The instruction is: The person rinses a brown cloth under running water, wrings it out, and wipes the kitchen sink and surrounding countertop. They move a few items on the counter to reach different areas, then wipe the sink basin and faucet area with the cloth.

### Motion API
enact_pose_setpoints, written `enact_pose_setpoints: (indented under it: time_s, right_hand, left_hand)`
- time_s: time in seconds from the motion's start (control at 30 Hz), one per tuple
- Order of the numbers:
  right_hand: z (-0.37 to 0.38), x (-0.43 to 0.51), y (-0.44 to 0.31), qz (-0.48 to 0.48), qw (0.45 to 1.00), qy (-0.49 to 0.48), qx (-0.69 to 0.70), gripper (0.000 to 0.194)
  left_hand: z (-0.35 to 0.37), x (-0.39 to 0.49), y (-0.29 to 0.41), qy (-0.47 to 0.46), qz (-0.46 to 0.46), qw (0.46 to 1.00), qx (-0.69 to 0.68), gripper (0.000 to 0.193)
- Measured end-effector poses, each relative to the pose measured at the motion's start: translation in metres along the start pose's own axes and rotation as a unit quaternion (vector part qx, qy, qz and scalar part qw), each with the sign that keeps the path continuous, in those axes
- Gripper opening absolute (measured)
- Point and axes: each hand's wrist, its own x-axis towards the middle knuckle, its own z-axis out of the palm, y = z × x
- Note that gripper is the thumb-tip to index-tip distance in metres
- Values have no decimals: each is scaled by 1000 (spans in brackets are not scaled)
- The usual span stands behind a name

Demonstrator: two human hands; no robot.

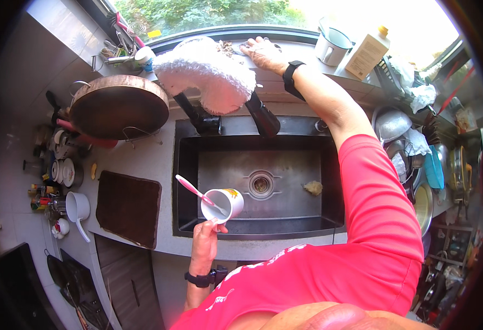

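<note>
My left hand [206,241] grips a white mug [234,202] with a coloured print, over the front left of the sink. Leaning in the mug is a pink-and-white toothbrush-like utensil [192,187], its lower end inside. My right hand [266,53] is stretched to the windowsill [295,50], palm down, over small dark things that it partly hides; whether it grips one is unclear. A white fluffy cloth [208,70] hangs over the black faucet [263,117] beside that hand. The dark sink [282,161] holds a yellowish crumpled clump [312,188] right of the drain [261,185].
On the sill stand a white enamel mug [333,47] and a yellow-capped bottle [367,53]. A round wooden board [119,107] leans at the back left, behind a dark mat [129,208]. A white ladle-like pot [77,206] lies farther left. Metal bowls [393,123] crowd the right.
</note>
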Motion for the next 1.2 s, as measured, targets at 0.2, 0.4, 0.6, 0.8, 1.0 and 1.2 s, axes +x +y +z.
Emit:
enact_pose_setpoints:
  time_s: [0.2, 0.4, 0.6, 0.8, 1.0, 1.2]
  right_hand:
    - [-4, -30, -7, 2, 1000, 17, -16, 41]
    - [-17, -89, -8, -59, 990, 108, 71, 36]
    - [-27, -158, -32, 55, 988, -102, 106, 36]
    - [-41, -204, -30, 171, 952, -76, 243, 36]
    - [-128, -298, -34, 0, 679, -354, 643, 62]
    - [-178, -377, -91, -116, 774, -142, 606, 104]
  left_hand:
    - [8, 2, 3, -12, -2, 1000, 8, 29]
    - [11, 0, 0, -34, -12, 999, 22, 26]
    - [25, -1, -7, -56, -14, 998, 26, 29]
    - [49, 0, -15, -80, -23, 995, 47, 29]
    - [88, 6, -21, -137, -46, 985, 90, 28]
    - [134, 15, -21, -199, -33, 969, 146, 31]
